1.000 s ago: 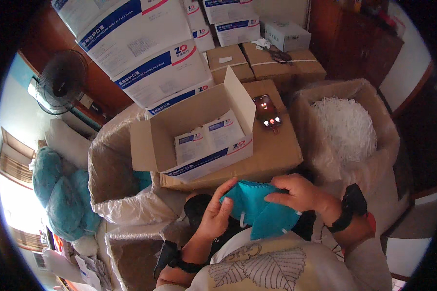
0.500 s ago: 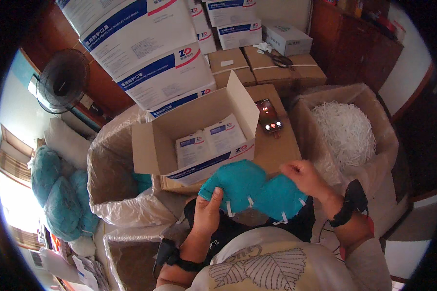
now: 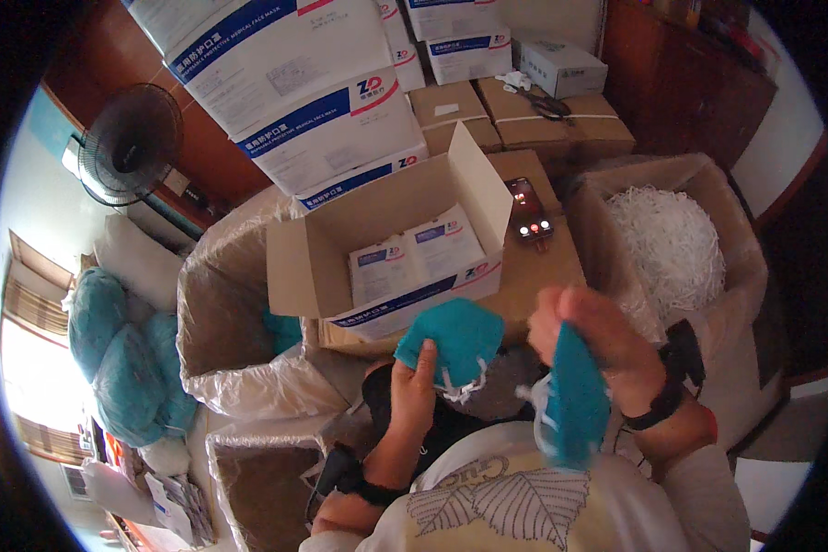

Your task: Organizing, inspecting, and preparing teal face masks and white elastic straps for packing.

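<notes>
My left hand (image 3: pixel 412 394) grips a teal cup-shaped face mask (image 3: pixel 454 333) by its left edge, thumb on top. White straps dangle from the mask's lower edge. Farther right, my right hand (image 3: pixel 607 345) is closed on a second teal face mask (image 3: pixel 580 405), seen edge-on and blurred by motion, with white straps at its left side. Just beyond both hands stands an open white carton (image 3: pixel 480 198) with its flaps up. Inside it lie flat white packs (image 3: pixel 414 259) with blue and red print.
A lit phone (image 3: pixel 529 210) lies on a brown box right of the carton. At the right, a lined box (image 3: pixel 754 276) holds white straps (image 3: pixel 667 248). Another lined box (image 3: pixel 213 322) with teal masks stands left. Stacked cartons (image 3: pixel 327 138) rise behind; a fan (image 3: pixel 131 144) stands far left.
The two teal masks, side by side before, are now apart. My right hand has taken one and moved it right, turning it edge-on; my left hand keeps the other.
</notes>
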`<state>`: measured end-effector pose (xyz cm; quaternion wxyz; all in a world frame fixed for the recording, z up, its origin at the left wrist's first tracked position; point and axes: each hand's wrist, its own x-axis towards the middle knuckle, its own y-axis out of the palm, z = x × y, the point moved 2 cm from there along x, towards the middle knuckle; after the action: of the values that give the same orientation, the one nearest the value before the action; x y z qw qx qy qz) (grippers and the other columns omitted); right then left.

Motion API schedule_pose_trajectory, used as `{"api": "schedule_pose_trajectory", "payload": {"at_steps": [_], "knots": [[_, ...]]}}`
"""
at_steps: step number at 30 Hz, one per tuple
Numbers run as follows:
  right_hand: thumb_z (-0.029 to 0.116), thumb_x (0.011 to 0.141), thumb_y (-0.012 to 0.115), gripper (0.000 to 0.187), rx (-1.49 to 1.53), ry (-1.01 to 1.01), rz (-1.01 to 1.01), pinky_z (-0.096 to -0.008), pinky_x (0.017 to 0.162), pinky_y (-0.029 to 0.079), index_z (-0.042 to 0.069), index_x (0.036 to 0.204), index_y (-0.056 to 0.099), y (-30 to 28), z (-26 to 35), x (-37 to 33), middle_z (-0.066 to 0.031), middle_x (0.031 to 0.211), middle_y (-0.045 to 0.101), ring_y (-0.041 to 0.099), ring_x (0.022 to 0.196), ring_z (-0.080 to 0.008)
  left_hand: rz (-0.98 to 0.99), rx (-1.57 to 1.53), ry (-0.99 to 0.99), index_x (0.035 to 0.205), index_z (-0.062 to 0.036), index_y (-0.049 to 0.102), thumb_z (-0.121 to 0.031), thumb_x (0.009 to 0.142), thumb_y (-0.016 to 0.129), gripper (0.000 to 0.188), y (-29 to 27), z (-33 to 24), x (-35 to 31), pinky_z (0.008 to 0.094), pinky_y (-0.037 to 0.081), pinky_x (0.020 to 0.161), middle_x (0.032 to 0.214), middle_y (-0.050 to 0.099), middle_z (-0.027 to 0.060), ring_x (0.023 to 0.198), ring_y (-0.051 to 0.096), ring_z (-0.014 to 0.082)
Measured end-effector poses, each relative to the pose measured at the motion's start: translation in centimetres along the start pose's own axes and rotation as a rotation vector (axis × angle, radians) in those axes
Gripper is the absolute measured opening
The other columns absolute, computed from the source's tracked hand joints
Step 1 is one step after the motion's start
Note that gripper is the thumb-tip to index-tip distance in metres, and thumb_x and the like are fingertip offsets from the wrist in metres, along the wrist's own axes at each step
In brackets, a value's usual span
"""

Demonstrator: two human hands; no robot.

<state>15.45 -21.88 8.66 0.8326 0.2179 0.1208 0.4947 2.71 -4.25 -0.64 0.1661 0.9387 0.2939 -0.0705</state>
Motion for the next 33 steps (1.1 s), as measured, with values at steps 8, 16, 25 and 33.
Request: {"api": "schedule_pose_trajectory", "payload": {"at_steps": [8,16,25,33], "knots": [[0.027,0.085,0.052,0.027,-1.019,-0.238,-0.524,-0.036,0.049,0.039,0.003,0.075,0.052,0.8,-4.0,4.6,-0.0148,0.06,0.053,0.053,0.055,-0.0301,-0.052,-0.339,-0.063,0.121,-0.0033,0.04,-0.037,0.09,0.041,0.046,2.2,0.6,-1.8,0.0331,0.036,0.093,0.119,0.048,0.009,0.109,0.047,0.0215],[0.024,0.084,0.053,0.023,-1.075,-0.298,-0.557,-0.0391,0.051,0.042,0.003,0.076,0.051,1.2,-5.4,5.6,-0.0163,0.063,0.056,0.056,0.059,-0.0341,0.002,-0.244,0.104,0.12,-0.0044,0.04,-0.035,0.091,0.04,0.043,2.5,0.6,-1.9,0.0341,0.036,0.091,0.115,0.049,0.0083,0.106,0.047,0.0202],[0.023,0.085,0.054,0.034,-0.835,-0.527,-0.349,-0.0295,0.069,0.044,0.003,0.11,0.043,0.8,-4.4,5.2,-0.0089,0.097,0.055,0.055,0.083,-0.0162,0.037,-0.028,0.3,0.113,0.0012,0.046,-0.02,0.089,0.046,0.032,0.4,-4.4,-0.6,0.0286,0.039,0.084,0.108,0.052,0.0064,0.097,0.049,0.0143],[0.029,0.081,0.06,0.054,-0.177,-0.075,-0.085,-0.0269,0.082,0.041,0.002,0.121,0.033,4.4,-0.5,5.0,-0.0026,0.103,0.05,0.048,0.091,-0.009,-0.017,0.143,0.639,0.11,0.001,0.049,-0.018,0.09,0.044,0.028,1.0,-10.5,0.9,0.0278,0.039,0.082,0.105,0.053,0.0063,0.095,0.049,0.0138]]}}
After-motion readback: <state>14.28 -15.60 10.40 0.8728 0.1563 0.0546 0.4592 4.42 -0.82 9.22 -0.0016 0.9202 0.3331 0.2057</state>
